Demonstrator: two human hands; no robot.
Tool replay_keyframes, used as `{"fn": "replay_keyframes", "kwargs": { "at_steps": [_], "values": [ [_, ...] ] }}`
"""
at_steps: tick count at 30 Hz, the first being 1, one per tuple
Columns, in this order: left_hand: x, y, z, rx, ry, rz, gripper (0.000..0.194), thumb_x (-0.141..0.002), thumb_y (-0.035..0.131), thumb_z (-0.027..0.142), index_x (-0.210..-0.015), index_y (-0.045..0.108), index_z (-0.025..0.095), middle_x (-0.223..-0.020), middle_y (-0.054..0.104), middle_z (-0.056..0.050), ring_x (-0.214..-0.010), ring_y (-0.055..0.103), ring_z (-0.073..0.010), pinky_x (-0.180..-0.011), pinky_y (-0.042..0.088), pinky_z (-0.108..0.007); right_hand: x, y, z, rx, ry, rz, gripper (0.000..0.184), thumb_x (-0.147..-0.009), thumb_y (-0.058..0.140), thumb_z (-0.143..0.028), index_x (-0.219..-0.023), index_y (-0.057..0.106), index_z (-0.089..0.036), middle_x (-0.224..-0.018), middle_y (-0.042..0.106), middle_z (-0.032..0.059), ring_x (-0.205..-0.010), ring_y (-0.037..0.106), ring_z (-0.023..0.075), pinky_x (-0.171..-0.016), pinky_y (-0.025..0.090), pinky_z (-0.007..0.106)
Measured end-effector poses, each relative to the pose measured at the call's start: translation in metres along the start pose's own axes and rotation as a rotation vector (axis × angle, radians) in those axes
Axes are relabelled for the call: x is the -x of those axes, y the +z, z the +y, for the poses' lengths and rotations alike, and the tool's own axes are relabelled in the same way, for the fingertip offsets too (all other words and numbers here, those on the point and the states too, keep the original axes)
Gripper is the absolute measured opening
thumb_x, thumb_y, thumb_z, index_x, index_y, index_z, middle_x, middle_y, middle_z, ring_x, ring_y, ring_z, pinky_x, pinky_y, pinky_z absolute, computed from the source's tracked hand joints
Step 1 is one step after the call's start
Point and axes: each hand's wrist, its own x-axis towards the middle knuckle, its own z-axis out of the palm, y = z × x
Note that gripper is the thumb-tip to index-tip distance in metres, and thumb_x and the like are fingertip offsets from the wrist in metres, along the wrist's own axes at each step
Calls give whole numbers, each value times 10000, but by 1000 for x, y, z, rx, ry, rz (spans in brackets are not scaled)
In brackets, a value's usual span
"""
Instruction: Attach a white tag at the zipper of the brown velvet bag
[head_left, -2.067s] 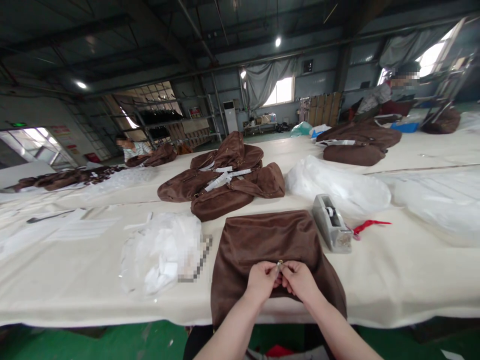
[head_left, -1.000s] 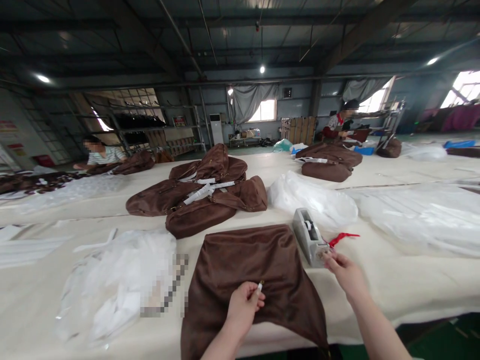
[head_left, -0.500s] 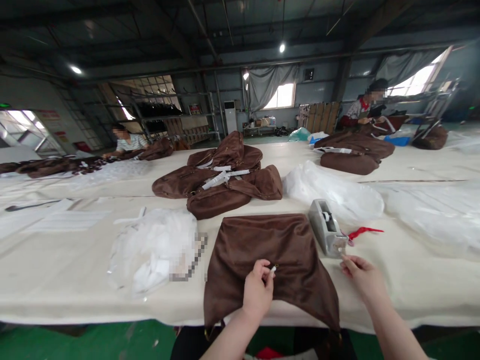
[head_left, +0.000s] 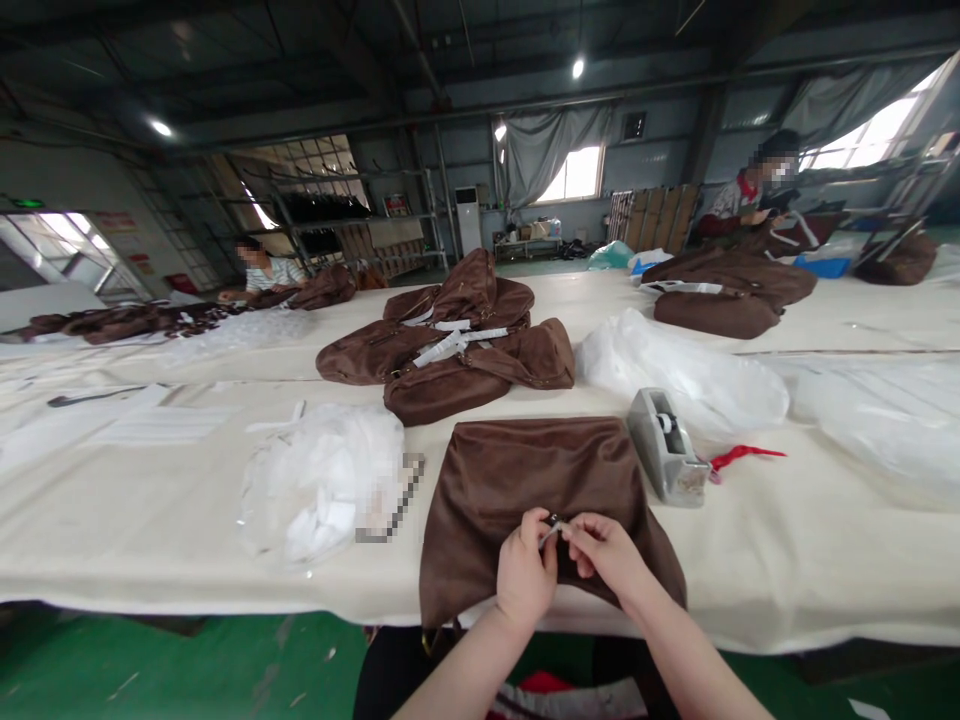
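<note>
A brown handbag [head_left: 525,465] lies flat on the table in front of me, its lower edge hanging over the near side. My left hand [head_left: 529,568] is closed in a pinch on the bag's zipper pull [head_left: 553,522], which has a small white wrap [head_left: 550,534] on it. Right beside it, my right hand [head_left: 606,552] pinches what looks like a small piece of tape against that wrap; the piece is mostly hidden by the fingertips. A grey tape dispenser [head_left: 667,448] stands just beyond the bag's right edge.
More brown bags [head_left: 450,345] with white-wrapped parts are heaped beyond. Clear plastic bags [head_left: 675,375] lie to the right, and a plastic bag of white pieces [head_left: 322,490] to the left. A red ribbon [head_left: 750,455] touches the dispenser. Two other people work across the tables.
My right hand has moved left from the dispenser's cutting end to the zipper pull and now meets my left hand. The left hand keeps its pinch. The view has shifted slightly.
</note>
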Motion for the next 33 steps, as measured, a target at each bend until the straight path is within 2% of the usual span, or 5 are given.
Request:
{"fn": "replay_keyframes", "kwargs": {
  "at_steps": [12, 19, 27, 30, 33],
  "values": [
    [-6, -7, 3, 28, -5, -55, 265, -867, 440, 142, -1022, 642, 218, -987, 698, -64, -913, 635, -214, -859, 489, -358, -9, -4, 11, 106, 111, 11, 235, -721, 675, -359, -627, 574, -169, -490, 581, -28, -358, 503, 74, -354, 389, 175],
    [-23, -18, 3, 547, -404, -381, 214, -817, 506, 235, -925, 665, 140, -704, 658, -15, -565, 585, -106, -539, 504, -217, -6, -9, 11, 145, 125, -119, 239, -710, 678, -388, -724, 661, -150, -640, 674, 18, -415, 564, 73, -390, 419, 164],
    [-10, -18, 18, 512, -378, -280, 182, -822, 492, 254, -875, 644, 169, -727, 650, -8, -582, 583, -107, -538, 511, -216, -7, -7, 14, 187, 28, -151, 282, -744, 631, -430, -673, 668, -159, -578, 651, 1, -412, 550, 88, -404, 405, 181],
    [-9, -20, 25, 357, -269, -211, 195, -829, 469, 206, -898, 651, 187, -776, 676, -24, -666, 621, -136, -622, 528, -247, -7, -5, 14, 149, 58, -37, 225, -691, 686, -372, -619, 644, -163, -480, 575, -31, -339, 419, 59, -337, 260, 177],
    [-8, -22, 33, 176, -146, -120, 207, -818, 466, 146, -895, 651, 198, -842, 693, -42, -784, 637, -168, -742, 515, -288, -5, -4, 11, -117, 113, -32, 202, -615, 718, -307, -566, 582, -165, -381, 386, -89, -329, 228, 28, -341, 113, 194]
  ]
}}
